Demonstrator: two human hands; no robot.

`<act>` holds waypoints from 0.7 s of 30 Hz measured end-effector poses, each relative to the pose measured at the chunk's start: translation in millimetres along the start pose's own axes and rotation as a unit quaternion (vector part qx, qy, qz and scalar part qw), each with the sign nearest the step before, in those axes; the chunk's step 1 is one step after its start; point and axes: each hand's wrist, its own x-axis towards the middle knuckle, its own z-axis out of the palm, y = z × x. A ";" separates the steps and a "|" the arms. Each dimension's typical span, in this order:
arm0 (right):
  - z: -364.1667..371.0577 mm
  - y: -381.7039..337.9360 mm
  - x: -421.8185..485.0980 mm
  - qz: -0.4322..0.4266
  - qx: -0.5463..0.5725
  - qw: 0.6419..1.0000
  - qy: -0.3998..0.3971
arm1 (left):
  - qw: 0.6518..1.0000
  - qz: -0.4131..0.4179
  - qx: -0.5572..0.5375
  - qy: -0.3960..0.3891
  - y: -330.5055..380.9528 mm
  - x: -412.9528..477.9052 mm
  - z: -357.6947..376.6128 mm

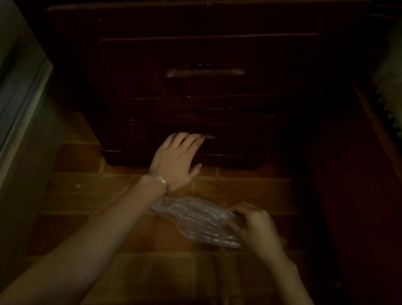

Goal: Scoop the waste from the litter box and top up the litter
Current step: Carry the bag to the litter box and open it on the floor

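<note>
Dim wooden floor (95, 198) fronts a dark cabinet (187, 42). Reaching forward, the left hand (175, 160) lays nearly straight fingers on the lower drawer (235, 150) at its handle. The right hand (253, 227), nearer the body, pinches a crumpled clear plastic bag (193, 218). No litter box or scoop shows, so scooping and topping up both seem still ahead.

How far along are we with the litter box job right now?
Early. Nothing done shows: no litter box, scoop or litter is in view. In hand: the right hand grips a clear plastic bag, while the left hand rests on the lower drawer of a dark cabinet. Scooping and topping up remain.
</note>
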 end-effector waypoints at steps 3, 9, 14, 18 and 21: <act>-10.2 -5.3 11.2 -0.001 -0.008 1.000 0.002 | 0.999 0.007 -0.005 -0.039 1.0 0.9 -7.9; -69.2 -35.0 -7.7 0.060 -0.015 0.997 -0.044 | 0.992 0.057 -0.014 -0.111 3.8 -15.8 -78.3; -156.5 -90.8 -49.6 0.095 -0.005 0.993 -0.068 | 0.988 0.088 -0.032 -0.122 23.5 -31.0 -182.8; -243.2 -144.5 -93.9 0.112 0.010 0.993 -0.049 | 0.983 0.110 -0.047 -0.138 43.7 -33.3 -289.4; -310.9 -187.6 -129.3 0.123 0.001 0.991 -0.045 | 0.977 0.140 -0.069 -0.145 60.6 -28.1 -377.4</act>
